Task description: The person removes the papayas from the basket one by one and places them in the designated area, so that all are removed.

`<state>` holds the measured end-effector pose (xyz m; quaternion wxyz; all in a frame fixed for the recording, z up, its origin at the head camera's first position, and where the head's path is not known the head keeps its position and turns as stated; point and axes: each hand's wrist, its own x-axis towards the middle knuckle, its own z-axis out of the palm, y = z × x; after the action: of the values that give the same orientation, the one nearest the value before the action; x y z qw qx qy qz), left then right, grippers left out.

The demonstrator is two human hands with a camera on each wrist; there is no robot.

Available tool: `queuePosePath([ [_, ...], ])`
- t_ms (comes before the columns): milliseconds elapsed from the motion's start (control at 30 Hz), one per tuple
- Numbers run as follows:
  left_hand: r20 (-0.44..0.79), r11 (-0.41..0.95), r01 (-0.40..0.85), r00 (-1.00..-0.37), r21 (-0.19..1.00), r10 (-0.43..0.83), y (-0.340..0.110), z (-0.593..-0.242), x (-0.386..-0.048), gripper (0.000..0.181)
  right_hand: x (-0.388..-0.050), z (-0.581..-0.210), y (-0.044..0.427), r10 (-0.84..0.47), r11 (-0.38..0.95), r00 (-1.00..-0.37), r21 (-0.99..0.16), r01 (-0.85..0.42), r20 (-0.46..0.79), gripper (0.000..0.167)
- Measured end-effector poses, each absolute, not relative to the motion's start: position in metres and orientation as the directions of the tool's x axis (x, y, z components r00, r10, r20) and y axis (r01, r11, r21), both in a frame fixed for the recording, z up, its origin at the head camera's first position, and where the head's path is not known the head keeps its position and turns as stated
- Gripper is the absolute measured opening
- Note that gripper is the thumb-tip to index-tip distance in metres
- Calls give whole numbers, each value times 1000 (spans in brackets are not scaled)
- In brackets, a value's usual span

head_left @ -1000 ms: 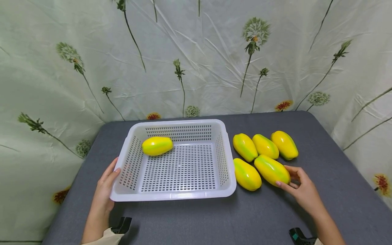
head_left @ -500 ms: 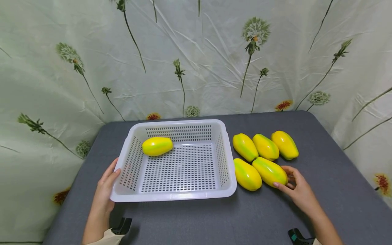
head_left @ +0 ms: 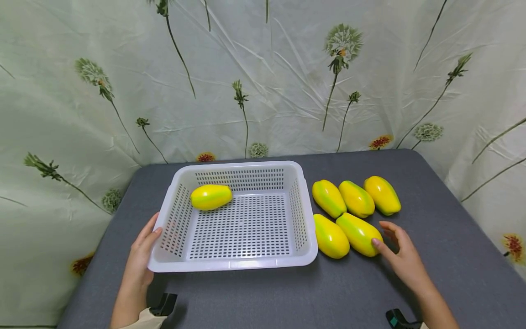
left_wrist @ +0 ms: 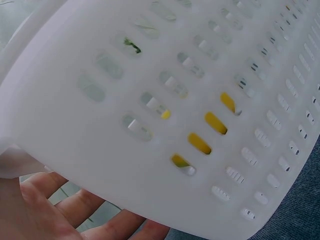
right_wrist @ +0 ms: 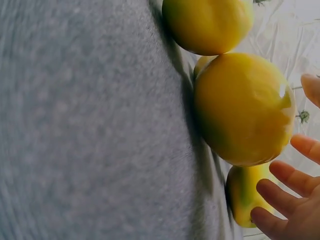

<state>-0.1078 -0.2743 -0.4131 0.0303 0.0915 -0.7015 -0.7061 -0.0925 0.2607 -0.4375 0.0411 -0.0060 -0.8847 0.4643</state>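
Note:
A white perforated plastic basket (head_left: pixel 240 228) stands on the left of the table, one yellow-green papaya (head_left: pixel 211 197) lying inside. My left hand (head_left: pixel 140 251) grips its left side, thumb over the rim; in the left wrist view the fingers (left_wrist: pixel 82 202) show below the rim. To the right of the basket lies a group of several papayas. Beside the nearest right one, a papaya (head_left: pixel 358 234), is my right hand (head_left: pixel 404 258), its fingers spread and the thumb tip at the fruit's end. In the right wrist view, the fingers (right_wrist: pixel 287 197) stand loosely around that papaya without closing on it.
Other papayas lie close together: one papaya (head_left: pixel 331 236) against the basket's right side, others behind, with the farthest papaya (head_left: pixel 382 195) at the back right. The grey cloth-covered table (head_left: pixel 263 297) ends at a flower-printed curtain (head_left: pixel 283 91).
The near-right papaya has shifted slightly left, toward its neighbour. My right hand moved left with it, then its fingers spread off the fruit. The left hand and basket stay put.

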Motion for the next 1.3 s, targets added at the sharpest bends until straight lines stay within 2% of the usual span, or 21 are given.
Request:
queuePosePath([
  [333, -104, -19, -102, -978, 995, -179, -273, -412, -107, 51, -91, -431, 258, 77, 582, -967, -799, -154, 243, 52],
  [433, -101, -26, -97, -980, 995, -175, -273, -411, -107, 51, -91, -424, 256, 76, 602, -958, -778, -177, 277, 51],
  [867, -85, -17, -84, -982, 996, -171, -272, -411, -107, 51, -115, -391, 237, 0, 550, -921, -769, -325, 390, 53],
  [1100, -88, -45, -82, -983, 996, -160, -272, -411, -108, 51, -125, -359, 214, -46, 485, -873, -753, -444, 485, 48],
  [1300, -76, -43, -70, -984, 997, -159, -273, -411, -107, 51, -142, -342, 199, -96, 397, -796, -711, -581, 598, 49],
])
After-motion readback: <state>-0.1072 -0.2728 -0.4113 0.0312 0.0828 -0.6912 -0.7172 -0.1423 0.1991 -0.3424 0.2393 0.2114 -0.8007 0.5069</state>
